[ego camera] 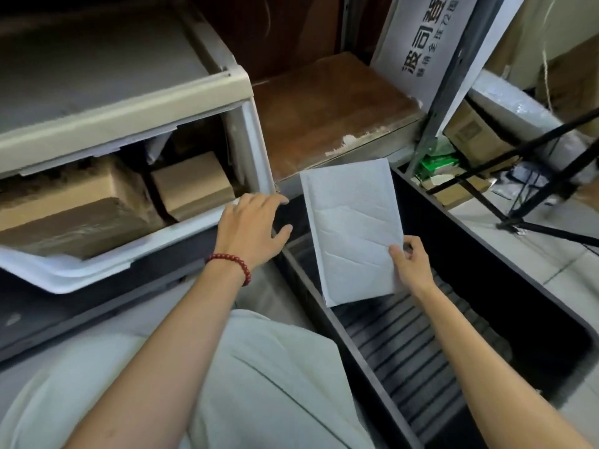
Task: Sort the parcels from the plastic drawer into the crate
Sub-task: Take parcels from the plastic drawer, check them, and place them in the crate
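My right hand (409, 266) pinches the lower right edge of a white padded mailer (351, 228), held flat above the near end of the black crate (525, 286). The crate's ribbed floor shows below the mailer. To the left, the white plastic drawer (97, 270) is pulled out of its cabinet. Two brown cardboard parcels lie inside, a large one (71, 218) and a smaller one (193, 184). My left hand (251, 226), with a red bead bracelet on the wrist, rests with straight fingers at the drawer's right front corner and holds nothing.
A worn brown wooden board (330, 108) lies behind the crate. A white printed sign (424, 37) leans on a grey metal shelf post (431, 134). Black tripod legs (534, 189) and cardboard boxes stand at right. My pale trousers fill the bottom.
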{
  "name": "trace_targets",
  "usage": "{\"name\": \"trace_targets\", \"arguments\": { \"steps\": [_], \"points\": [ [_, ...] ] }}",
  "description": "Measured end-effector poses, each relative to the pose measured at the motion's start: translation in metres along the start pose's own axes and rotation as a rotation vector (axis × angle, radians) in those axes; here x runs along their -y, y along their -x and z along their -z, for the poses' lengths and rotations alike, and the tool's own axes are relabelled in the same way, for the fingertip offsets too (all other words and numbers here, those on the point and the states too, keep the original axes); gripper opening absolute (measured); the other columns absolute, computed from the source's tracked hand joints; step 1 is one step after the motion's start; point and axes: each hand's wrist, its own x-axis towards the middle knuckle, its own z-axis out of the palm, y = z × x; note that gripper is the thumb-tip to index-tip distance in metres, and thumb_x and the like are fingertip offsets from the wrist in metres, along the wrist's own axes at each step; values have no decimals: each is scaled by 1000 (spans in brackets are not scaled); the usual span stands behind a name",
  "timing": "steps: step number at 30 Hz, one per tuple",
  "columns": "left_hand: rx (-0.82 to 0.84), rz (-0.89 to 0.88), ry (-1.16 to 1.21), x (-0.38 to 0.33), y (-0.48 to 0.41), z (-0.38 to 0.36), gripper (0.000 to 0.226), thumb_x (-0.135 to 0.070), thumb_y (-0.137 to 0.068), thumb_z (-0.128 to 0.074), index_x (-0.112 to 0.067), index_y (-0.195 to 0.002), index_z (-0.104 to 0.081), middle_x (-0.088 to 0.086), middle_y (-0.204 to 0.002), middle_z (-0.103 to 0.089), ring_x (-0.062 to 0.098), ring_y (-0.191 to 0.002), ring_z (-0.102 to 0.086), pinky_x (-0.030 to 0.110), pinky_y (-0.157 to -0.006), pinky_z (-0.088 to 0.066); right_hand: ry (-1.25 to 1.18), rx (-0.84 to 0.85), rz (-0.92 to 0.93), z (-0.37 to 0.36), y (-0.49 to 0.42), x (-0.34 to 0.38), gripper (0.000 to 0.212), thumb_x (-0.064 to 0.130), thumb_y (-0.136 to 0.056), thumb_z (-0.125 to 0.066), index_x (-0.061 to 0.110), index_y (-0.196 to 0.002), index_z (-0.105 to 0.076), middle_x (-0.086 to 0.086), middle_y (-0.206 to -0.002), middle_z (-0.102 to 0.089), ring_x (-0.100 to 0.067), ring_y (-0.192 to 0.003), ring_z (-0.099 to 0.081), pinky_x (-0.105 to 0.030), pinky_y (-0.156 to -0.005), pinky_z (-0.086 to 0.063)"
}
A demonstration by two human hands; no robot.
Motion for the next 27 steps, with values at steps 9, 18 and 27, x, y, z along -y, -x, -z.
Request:
{"name": "trace_targets", "arguments": {
  "steps": [9,18,27],
  "points": [
    [76,96,24,39,-1,-24,43,-45,-89,-54,-31,-129,-48,-7,-124,-58,18,-117,-48,38,-91,-43,440,111,-72,-20,-56,-31,8,25,-97,-51,20,-102,-47,-5,-102,-58,-26,-94,-52,-39,-80,-39],
    [29,106,52,50,1,-24,40,-44,-88,-55,-31,-125,-50,-10,-120,-58,17,-114,-49,36,-89,-41,497,173,-180,-106,-62,-71,25,20,-99,-42,15,-124,-39,-18,-110,-57,-32,-95,-56,-49,-87,-47],
    [12,131,17,57,8,-20,41,-43,-88,-55,-28,-126,-51,-8,-123,-58,17,-116,-49,38,-92,-44,911,471,-100,-117,-64,-68,88,43,-93,-56,15,-154,1,-7,-162,-3,-27,-149,-8,-49,-119,-14]
  ]
}}
